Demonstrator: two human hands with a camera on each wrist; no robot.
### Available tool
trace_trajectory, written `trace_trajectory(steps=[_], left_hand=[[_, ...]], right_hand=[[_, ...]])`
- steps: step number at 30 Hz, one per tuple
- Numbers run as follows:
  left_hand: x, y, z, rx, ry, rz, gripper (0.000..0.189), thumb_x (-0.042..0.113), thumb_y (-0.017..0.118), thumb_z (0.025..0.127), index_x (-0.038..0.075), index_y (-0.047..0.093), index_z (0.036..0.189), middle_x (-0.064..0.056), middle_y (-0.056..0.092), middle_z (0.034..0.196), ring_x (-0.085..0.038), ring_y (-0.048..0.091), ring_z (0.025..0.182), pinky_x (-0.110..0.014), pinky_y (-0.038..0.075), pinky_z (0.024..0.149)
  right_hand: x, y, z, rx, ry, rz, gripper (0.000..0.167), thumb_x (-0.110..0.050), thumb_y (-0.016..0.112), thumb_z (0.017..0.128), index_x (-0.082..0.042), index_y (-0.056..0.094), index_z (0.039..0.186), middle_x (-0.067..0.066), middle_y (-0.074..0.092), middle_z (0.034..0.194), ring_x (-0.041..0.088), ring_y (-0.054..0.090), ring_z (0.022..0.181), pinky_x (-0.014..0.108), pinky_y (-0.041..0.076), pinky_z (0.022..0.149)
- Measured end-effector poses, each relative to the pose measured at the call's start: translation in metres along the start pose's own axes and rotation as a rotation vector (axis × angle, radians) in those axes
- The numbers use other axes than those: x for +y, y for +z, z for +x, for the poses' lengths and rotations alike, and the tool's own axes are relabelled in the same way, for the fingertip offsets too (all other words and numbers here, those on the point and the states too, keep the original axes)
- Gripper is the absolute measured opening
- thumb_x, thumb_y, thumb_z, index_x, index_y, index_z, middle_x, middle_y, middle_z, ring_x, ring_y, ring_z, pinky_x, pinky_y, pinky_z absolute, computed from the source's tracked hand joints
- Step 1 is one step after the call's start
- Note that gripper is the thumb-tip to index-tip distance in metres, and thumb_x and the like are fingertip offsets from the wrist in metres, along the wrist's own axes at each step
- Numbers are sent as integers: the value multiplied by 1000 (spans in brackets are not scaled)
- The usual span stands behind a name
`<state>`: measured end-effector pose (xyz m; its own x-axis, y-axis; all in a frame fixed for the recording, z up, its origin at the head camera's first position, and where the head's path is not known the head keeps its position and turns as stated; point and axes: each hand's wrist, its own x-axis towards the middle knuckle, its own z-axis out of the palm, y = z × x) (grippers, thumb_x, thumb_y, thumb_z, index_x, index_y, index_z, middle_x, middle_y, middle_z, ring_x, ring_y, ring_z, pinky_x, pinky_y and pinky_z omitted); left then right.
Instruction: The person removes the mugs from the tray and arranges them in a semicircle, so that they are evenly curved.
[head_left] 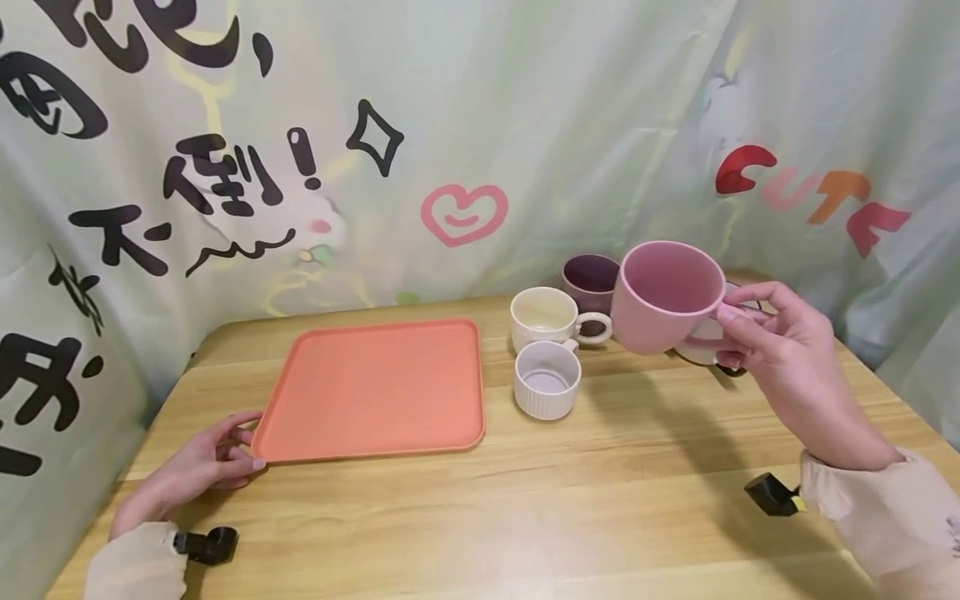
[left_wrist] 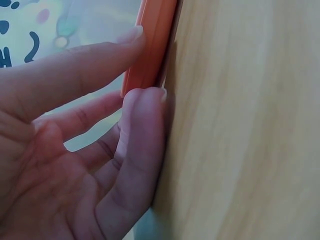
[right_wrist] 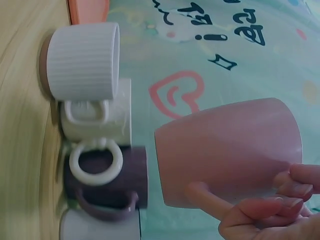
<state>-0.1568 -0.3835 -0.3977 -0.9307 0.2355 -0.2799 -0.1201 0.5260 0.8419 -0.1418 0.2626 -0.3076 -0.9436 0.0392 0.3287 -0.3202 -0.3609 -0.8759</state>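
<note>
My right hand (head_left: 787, 358) holds a pink mug (head_left: 660, 308) by its handle, up off the table and slightly tilted. In the right wrist view, the fingers are curled at the handle of the same mug (right_wrist: 230, 155). At the left, my left hand (head_left: 202, 458) pinches the near left corner of an orange rectangular tray (head_left: 375, 392) that lies on the table. The left wrist view has the thumb on the tray's rim (left_wrist: 152, 45) and curled fingers beside the corner. Nothing lies on the tray.
Right of the tray stand a small ribbed white cup (head_left: 547, 396), a cream mug (head_left: 536, 321) and a dark purple mug (head_left: 588, 287). Another white mug (head_left: 699, 353) is partly hidden behind the pink one. A printed curtain (head_left: 562, 125) hangs behind the wooden table (head_left: 420, 525).
</note>
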Motion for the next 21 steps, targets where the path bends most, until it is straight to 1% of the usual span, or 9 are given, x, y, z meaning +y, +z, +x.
trace_trajectory(steps=[2, 4, 6, 9, 11, 14, 17, 21], left_hand=[[0, 0, 1, 5, 0, -2, 82, 5, 73, 93, -12, 19, 153, -18, 50, 115, -13, 61, 86, -34, 60, 71], [-1, 0, 1, 1, 13, 3, 81, 5, 72, 93, -13, 19, 152, -18, 50, 115, -13, 61, 86, -34, 60, 70], [-1, 0, 1, 9, 5, 3, 81, 5, 72, 93, -12, 20, 153, -18, 50, 115, -13, 61, 86, -34, 60, 70], [0, 1, 1, 4, 8, 0, 82, 5, 72, 93, -13, 19, 153, -21, 50, 117, -13, 61, 87, -35, 60, 71], [0, 1, 2, 8, -6, -3, 82, 5, 73, 93, -12, 20, 153, -21, 50, 117, -13, 61, 87, -35, 60, 71], [0, -1, 2, 2, 0, 6, 82, 5, 72, 93, -12, 19, 153, -21, 49, 117, -13, 61, 87, -34, 60, 71], [-1, -1, 2, 3, 1, 9, 82, 5, 72, 94, -13, 19, 153, -18, 50, 116, -13, 60, 87, -34, 60, 71], [0, -1, 2, 0, 2, 4, 82, 6, 72, 94, -12, 19, 153, -18, 50, 116, -13, 61, 86, -35, 60, 71]], right_hand=[[-3, -7, -3, 14, 2, 1, 19, 13, 51, 100, -1, 61, 109, 11, 74, 95, 20, 69, 69, 27, 53, 61], [-5, -13, -5, 23, 3, 8, 20, 13, 50, 100, 0, 60, 111, 12, 74, 95, 21, 68, 69, 27, 53, 62], [-7, -18, -7, 30, -5, 15, 20, 13, 49, 100, 0, 59, 112, 12, 74, 98, 21, 68, 70, 27, 52, 63], [-9, -25, -9, 48, -17, 26, 20, 14, 49, 100, 0, 60, 111, 13, 74, 96, 22, 71, 71, 27, 52, 64], [-11, -29, -11, 65, -28, 14, 19, 13, 49, 100, 0, 59, 111, 12, 74, 95, 21, 71, 72, 26, 53, 64], [-15, -36, -14, 92, -44, -5, 18, 13, 50, 100, 0, 58, 111, 12, 74, 93, 19, 70, 71, 26, 53, 63], [-19, -42, -18, 125, -57, -37, 19, 14, 51, 99, 0, 58, 111, 11, 74, 91, 18, 67, 70, 24, 54, 63], [-22, -51, -22, 165, -88, -47, 19, 14, 52, 99, 0, 59, 109, 10, 74, 91, 15, 67, 70, 23, 54, 62]])
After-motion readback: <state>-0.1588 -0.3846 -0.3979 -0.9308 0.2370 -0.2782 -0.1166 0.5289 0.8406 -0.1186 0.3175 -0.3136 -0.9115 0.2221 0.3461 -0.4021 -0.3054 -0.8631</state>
